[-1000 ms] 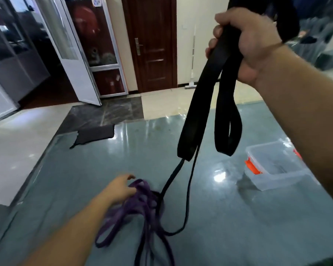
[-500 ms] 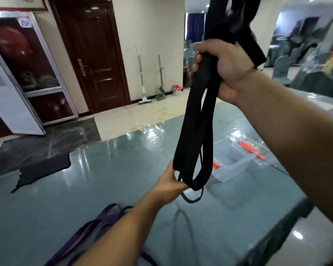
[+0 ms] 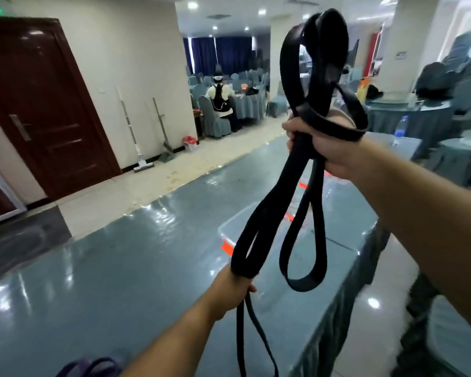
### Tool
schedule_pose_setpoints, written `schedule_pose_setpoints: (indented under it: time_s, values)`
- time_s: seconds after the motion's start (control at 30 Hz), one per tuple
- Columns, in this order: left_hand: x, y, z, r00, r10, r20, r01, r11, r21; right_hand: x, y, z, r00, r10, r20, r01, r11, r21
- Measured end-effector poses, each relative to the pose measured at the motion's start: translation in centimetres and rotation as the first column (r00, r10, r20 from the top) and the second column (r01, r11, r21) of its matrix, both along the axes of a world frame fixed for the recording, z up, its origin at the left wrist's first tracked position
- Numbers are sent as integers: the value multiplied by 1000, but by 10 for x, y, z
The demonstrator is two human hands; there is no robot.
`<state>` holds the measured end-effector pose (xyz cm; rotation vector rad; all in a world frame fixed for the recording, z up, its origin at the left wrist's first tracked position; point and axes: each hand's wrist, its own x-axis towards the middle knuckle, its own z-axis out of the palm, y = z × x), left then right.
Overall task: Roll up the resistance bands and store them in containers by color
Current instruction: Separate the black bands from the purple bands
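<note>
Right hand (image 3: pixel 335 151) raised, clenched round gathered black resistance band (image 3: pixel 297 186) loops. Left hand (image 3: pixel 233 288) grasps lower strands above desk (image 3: pixel 120 268). Purple band (image 3: pixel 90 367) near left; clear container (image 3: pixel 229 227) behind loops.

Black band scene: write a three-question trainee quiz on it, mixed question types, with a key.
1. True or false: the right hand grips the black band raised above the table.
2. Which thing lies at the bottom edge of the head view, left of the left arm? A) a purple band B) a yellow band C) a red towel
3. Fill in: the left hand holds the black band's thin strands just below a hanging ____.

Key: 1 true; 2 A; 3 loop. The clear container with orange latches sits on the table behind the loops.
</note>
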<state>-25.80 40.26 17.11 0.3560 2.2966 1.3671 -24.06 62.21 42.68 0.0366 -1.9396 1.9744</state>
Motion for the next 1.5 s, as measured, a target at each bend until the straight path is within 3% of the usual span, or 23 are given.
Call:
schedule_pose_setpoints:
  time_s: [0.23, 0.37, 0.63, 0.73, 0.9, 1.03, 1.23, 1.5]
  values:
    - [-45, 96, 14, 999, 51, 13, -51, 999, 6, 13, 161, -57, 985, -154, 78, 140, 977, 163]
    - [-56, 164, 26, 998, 30, -53, -31, 999, -14, 30, 225, -81, 977, -191, 92, 158, 946, 282]
    - [-72, 295, 44, 995, -26, -93, 29, 999, 33, 48, 321, -137, 945, -278, 175, 211, 922, 326]
    - [-82, 341, 39, 998, 4, -60, 2, 995, 96, 45, 348, -154, 927, -314, 206, 240, 917, 317]
    - [-110, 416, 30, 987, -42, 158, 5, 974, 225, 20, 388, -177, 922, -285, 263, 217, 941, 260]
    - [-142, 470, 30, 979, -144, 146, 113, 973, 201, -22, 417, -195, 947, -187, 260, 143, 973, 179]
    - [-192, 532, 36, 948, -231, 219, 172, 950, 260, -91, 452, -205, 959, -88, 270, 23, 972, 235]
    - [-258, 573, 23, 955, -110, 275, 30, 960, 278, -158, 501, -221, 887, -236, 397, 234, 971, 56]
